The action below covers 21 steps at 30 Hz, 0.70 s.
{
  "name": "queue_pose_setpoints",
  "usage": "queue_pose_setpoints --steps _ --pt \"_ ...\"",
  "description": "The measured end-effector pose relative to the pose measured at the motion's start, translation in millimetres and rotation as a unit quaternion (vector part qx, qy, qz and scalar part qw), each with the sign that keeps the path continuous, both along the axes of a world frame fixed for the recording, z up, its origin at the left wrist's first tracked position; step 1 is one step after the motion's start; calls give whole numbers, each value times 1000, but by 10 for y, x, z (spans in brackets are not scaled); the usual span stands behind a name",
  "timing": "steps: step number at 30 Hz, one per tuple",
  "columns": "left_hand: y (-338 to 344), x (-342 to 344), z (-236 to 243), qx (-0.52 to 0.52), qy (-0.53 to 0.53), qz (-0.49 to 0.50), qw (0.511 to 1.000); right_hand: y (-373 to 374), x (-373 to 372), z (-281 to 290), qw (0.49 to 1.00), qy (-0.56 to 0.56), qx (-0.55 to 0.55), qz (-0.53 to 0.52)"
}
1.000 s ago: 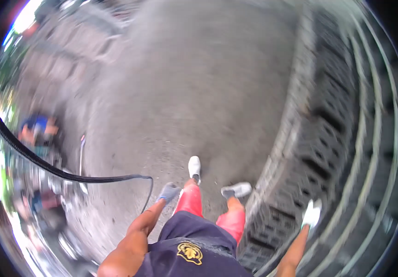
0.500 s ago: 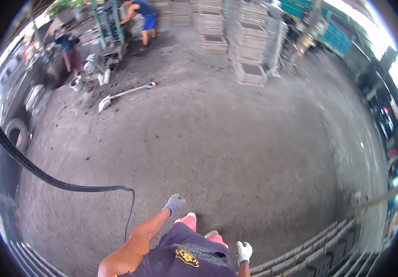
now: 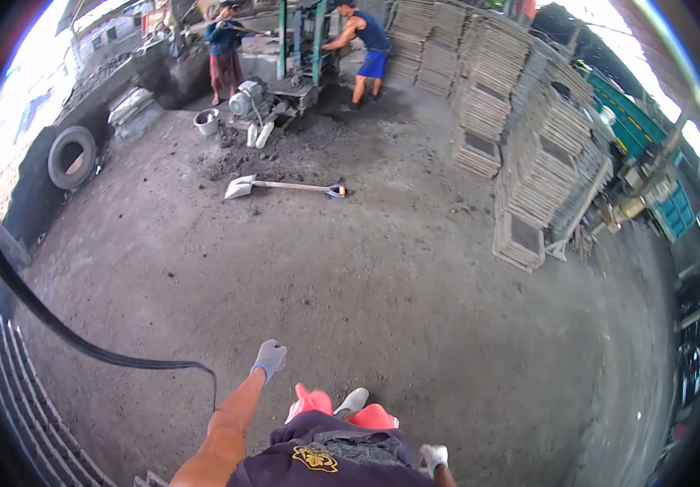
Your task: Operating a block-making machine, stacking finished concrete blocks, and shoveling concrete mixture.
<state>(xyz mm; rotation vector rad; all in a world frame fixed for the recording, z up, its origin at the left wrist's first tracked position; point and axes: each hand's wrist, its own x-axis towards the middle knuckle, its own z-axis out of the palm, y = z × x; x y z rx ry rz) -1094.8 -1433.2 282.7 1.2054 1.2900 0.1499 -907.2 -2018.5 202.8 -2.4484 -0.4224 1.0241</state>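
Note:
My left hand (image 3: 270, 358), in a pale grey glove with a blue cuff, hangs ahead of my body over the bare concrete floor. Its fingers are curled closed, with nothing seen in them. Low at my right side is my right hand (image 3: 433, 457) in a white glove, its fingers also curled in and nothing showing in its grip. Neither one touches an object. A black cable (image 3: 114, 355) curves across the floor to the left of my left arm. Farther ahead lies a shovel (image 3: 289, 186), its pale blade to the left and its handle to the right.
A green-framed machine with a motor (image 3: 250, 100) stands ahead; a person in blue shorts (image 3: 373, 65) and another person (image 3: 225, 71) work beside it. Next to it is a bucket (image 3: 206, 122). A tyre (image 3: 71, 157) leans at left. Tall stacks of trays (image 3: 520, 235) rise at right.
The view has turned left, so the machine, shovel and tray stacks sit farther right and lower. My left hand shows slightly farther left; my right hand sits slightly lower.

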Motion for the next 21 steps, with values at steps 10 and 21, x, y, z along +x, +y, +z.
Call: queue_pose_setpoints --steps 10,21 --pt "731 658 -909 -84 36 102 991 3900 3454 1284 979 -34 161 -121" --pt "3004 3381 -103 16 -69 115 991 5678 4972 619 992 -8 -76 103"
